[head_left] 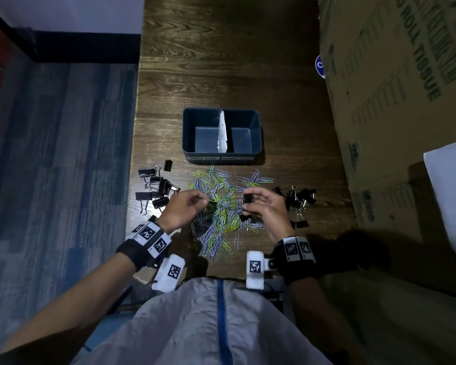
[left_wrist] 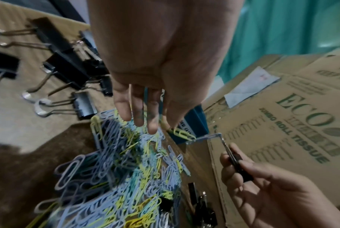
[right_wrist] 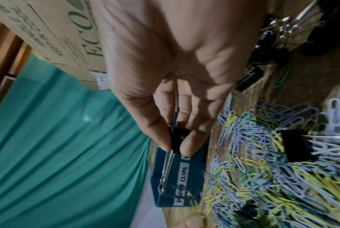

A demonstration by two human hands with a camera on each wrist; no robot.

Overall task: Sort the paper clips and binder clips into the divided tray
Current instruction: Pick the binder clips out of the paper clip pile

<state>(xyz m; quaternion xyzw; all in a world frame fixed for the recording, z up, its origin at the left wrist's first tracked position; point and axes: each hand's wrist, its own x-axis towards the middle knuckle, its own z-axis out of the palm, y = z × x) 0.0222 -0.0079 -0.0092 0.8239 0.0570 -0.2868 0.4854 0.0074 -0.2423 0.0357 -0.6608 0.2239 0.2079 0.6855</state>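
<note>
A dark blue tray point(head_left: 188, 133), split by a white paper divider point(head_left: 222, 133), stands on the wooden table behind a heap of blue and yellow paper clips point(head_left: 217, 214). Black binder clips lie left point(head_left: 156, 185) and right point(head_left: 299, 198) of the heap. My right hand point(head_left: 248, 205) pinches one black binder clip point(head_left: 248, 198) above the heap. In the right wrist view that binder clip point(right_wrist: 177, 138) sits between thumb and fingers point(right_wrist: 185, 148), wire handles pointing at the tray's "PAPER CLIPS" label point(right_wrist: 181, 183). My left hand point(head_left: 200, 200) hovers over the heap, fingers point(left_wrist: 141, 117) hanging relaxed and holding nothing I can make out.
Large cardboard boxes point(head_left: 392, 101) printed "ECO JUMBO ROLL TISSUE" wall off the table's right side. The table's left edge point(head_left: 136, 154) drops to a blue-grey floor. Another black binder clip point(right_wrist: 296, 148) lies among the paper clips. A white sheet point(head_left: 450, 185) shows at far right.
</note>
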